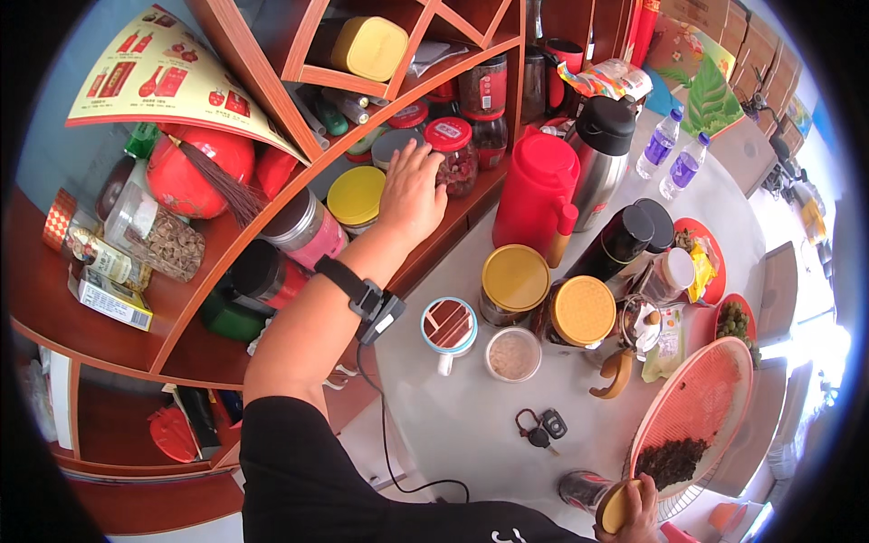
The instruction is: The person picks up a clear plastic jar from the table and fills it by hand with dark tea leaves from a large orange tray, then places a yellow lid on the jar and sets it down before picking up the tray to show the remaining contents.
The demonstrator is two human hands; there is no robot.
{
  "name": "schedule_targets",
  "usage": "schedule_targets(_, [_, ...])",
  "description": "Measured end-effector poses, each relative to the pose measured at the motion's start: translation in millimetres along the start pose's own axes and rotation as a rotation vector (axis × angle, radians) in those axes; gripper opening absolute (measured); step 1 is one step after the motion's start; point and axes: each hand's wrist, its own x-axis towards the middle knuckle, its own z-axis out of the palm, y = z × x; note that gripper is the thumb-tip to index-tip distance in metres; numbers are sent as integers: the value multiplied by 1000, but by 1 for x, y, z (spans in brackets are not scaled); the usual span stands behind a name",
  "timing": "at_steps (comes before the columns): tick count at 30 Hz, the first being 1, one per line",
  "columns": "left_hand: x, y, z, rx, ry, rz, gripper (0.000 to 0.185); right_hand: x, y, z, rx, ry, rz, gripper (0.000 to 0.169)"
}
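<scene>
My left hand (413, 193), palm down with the thumb apart, reaches into the cabinet shelf. Its fingers are beside a red-lidded glass jar (456, 166) with dark red contents; whether they touch it is hidden. A grey-lidded jar (396, 146) and a yellow-lidded jar (357, 197) stand close to that hand. At the lower right, my right hand (640, 510) grips the gold lid (616, 508) at the top of a dark glass jar (582, 490). Whether this lid sits fully on the jar is unclear.
Beside the shelf, the round grey table (448, 421) holds a red jug (536, 190), a steel flask (601, 156), gold-lidded jars (516, 278), a mug (448, 329), an uncovered tub (514, 354), keys (543, 431) and a pink basket (699, 400). A cable (383, 421) hangs from my left wrist.
</scene>
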Motion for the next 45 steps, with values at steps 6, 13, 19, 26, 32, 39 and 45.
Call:
schedule_targets(6, [19,-5,5,-231,15,-102,46,0,1,0,-4,-20,30,94])
schedule_targets(13, [34,-4,14,-70,-25,-101,48,0,0,1,-10,-40,91,94])
schedule_targets(19, [55,-10,37,207,-252,-122,58,1,1,1,-40,-34,109,95])
schedule_targets(26, [53,4,52,398,-490,-85,59,2,2,0,-29,-37,150,96])
schedule_targets(32, [34,6,52,260,-258,73,35,3,5,1,-19,-27,147,95])
schedule_targets(39, [16,26,45,49,-344,138,37,4,8,2,-9,-23,139,94])
schedule_targets(45, [1,33,51,61,-398,186,36,5,10,1,5,-30,116,94])
